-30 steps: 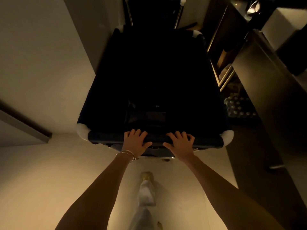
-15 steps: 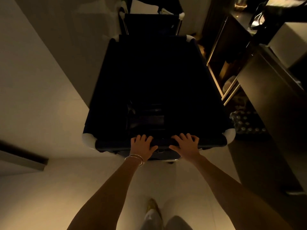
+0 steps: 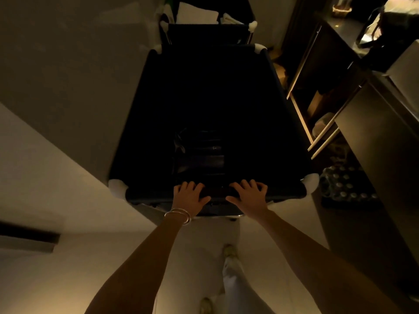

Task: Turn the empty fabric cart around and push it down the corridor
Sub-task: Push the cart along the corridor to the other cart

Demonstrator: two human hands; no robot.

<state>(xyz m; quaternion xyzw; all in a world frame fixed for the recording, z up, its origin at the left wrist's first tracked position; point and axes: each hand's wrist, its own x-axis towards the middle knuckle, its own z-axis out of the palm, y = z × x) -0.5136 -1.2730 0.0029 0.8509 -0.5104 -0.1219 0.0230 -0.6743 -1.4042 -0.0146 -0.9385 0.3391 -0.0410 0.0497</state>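
The fabric cart (image 3: pixel 145 123) is a deep black bin with white corner caps, filling the middle of the head view in dim light. Its inside is dark, and only a faint folded lining shows at the bottom. My left hand (image 3: pixel 188 196), with thin bangles at the wrist, grips the near rim left of centre. My right hand (image 3: pixel 249 196) grips the same rim right of centre. Both arms are stretched out straight behind the cart.
A second dark cart (image 3: pixel 208 34) with white linen on top stands directly ahead, close to my cart's far edge. A pale wall (image 3: pixel 56 87) runs along the left. Dark cabinets and open shelves (image 3: pixel 317 105) line the right, with a pack of bottles (image 3: pixel 347 184) on the floor.
The cart and I have rolled forward along the corridor. The cart ahead now shows more fully and nearer, and the right-hand shelves have slid closer. Both hands keep the same grip.
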